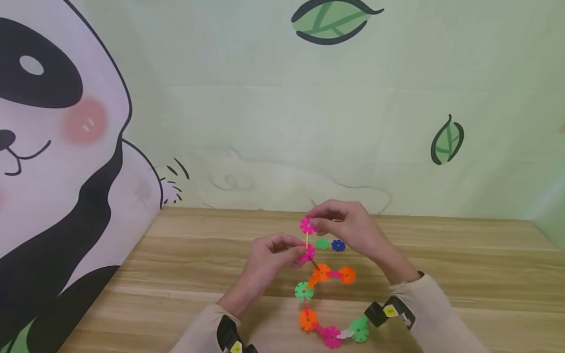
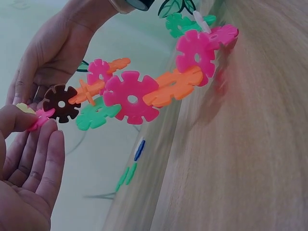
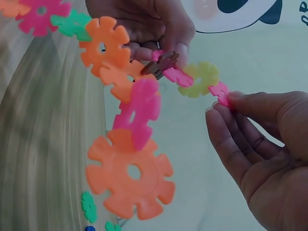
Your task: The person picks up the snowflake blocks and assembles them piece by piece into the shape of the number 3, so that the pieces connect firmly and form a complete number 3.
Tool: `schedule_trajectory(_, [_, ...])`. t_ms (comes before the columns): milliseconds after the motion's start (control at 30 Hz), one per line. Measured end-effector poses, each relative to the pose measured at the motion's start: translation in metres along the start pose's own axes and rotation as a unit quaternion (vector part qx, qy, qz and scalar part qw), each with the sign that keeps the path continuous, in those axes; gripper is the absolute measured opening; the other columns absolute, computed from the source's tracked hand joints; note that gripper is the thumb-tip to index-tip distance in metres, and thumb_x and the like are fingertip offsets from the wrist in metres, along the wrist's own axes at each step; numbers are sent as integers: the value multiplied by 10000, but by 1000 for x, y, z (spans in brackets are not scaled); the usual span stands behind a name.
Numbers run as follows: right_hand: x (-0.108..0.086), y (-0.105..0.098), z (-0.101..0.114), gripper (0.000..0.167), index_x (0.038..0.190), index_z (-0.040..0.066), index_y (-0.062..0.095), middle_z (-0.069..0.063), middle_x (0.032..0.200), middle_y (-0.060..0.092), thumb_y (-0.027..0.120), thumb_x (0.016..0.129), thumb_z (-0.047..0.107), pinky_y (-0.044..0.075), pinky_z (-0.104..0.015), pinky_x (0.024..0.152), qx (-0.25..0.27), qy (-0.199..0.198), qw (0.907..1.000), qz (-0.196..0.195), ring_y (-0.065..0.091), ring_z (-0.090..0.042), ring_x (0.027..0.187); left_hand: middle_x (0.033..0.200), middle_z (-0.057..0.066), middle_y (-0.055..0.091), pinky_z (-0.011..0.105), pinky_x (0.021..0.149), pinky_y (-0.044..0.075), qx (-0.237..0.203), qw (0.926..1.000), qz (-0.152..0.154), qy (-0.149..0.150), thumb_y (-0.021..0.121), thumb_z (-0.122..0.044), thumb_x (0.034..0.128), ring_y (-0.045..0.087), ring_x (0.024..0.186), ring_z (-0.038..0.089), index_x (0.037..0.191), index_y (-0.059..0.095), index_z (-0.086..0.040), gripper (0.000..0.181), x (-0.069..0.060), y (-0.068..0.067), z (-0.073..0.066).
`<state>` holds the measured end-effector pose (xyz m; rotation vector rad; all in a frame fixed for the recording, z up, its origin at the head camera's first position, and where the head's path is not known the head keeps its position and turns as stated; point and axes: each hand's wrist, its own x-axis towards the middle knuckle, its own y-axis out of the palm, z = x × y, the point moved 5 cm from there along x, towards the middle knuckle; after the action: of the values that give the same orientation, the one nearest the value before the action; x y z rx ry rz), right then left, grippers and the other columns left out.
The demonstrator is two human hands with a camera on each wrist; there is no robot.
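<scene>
Head view: above the wood-grain table (image 1: 176,289), the left hand (image 1: 269,255) pinches a pink notched plastic flower disc (image 1: 310,252) on the raised end of a multicoloured chain; the right hand (image 1: 350,225) pinches the pink top disc (image 1: 304,226). Left wrist view: a dark-brown notched plastic disc (image 2: 52,100) sits just beside the left-hand pinch. Right wrist view: a translucent yellow notched disc (image 3: 201,77) bridges both pinks. Looks like slot-joining; the next push calls for aligned notches. No container shows.
</scene>
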<state>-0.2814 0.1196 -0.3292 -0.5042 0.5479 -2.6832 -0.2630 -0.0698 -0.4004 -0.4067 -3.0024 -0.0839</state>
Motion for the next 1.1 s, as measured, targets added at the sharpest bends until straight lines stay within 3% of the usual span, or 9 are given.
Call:
schedule_trajectory(267, [-1, 4, 0, 160, 1171, 30, 774, -83, 1076, 772, 696, 1034, 61, 649, -359, 821, -164, -115, 9998, 1, 748, -284, 899, 949, 113, 783, 326, 798, 651, 220, 9997, -87, 65, 758, -49, 955, 748, 796, 209, 1056, 778, 22, 124, 0, -1, -1])
schedule_trajectory(500, [0, 7, -3, 158, 1162, 3, 771, -86, 1055, 766, 683, 1034, 30, 642, -305, 787, -216, -262, 9994, 81, 740, -195, 843, 900, 103, 778, 308, 774, 645, 289, 9994, -134, 127, 755, -49, 946, 736, 774, 200, 1025, 782, 24, 111, -1, 0, -2])
schedule_trajectory(633, [0, 7, -5, 171, 1181, 5, 768, -86, 1054, 771, 685, 1037, 46, 646, -311, 802, -189, -194, 9996, 42, 755, -228, 865, 889, 97, 776, 317, 776, 646, 309, 9993, -164, 128, 755, -67, 946, 732, 771, 205, 1025, 786, 14, 118, -1, -1, -3])
schedule_trajectory(900, [0, 6, -4, 258, 1296, -14, 722, -123, 1085, 762, 654, 1054, 42, 648, -320, 823, 5, -147, 9997, 193, 754, -238, 876, 960, 120, 780, 367, 816, 659, 24, 9997, -253, 56, 764, -63, 956, 759, 802, 220, 1066, 771, 33, 146, 1, -3, -2])
schedule_trajectory(1100, [1, 5, -5, 187, 1210, -21, 698, -112, 1020, 736, 686, 1036, 47, 655, -333, 801, 101, -5, 9998, 142, 748, -330, 897, 1013, 140, 788, 390, 844, 656, -192, 9998, -111, 2, 798, -118, 965, 770, 865, 229, 1124, 784, 28, 216, 1, -2, -1])
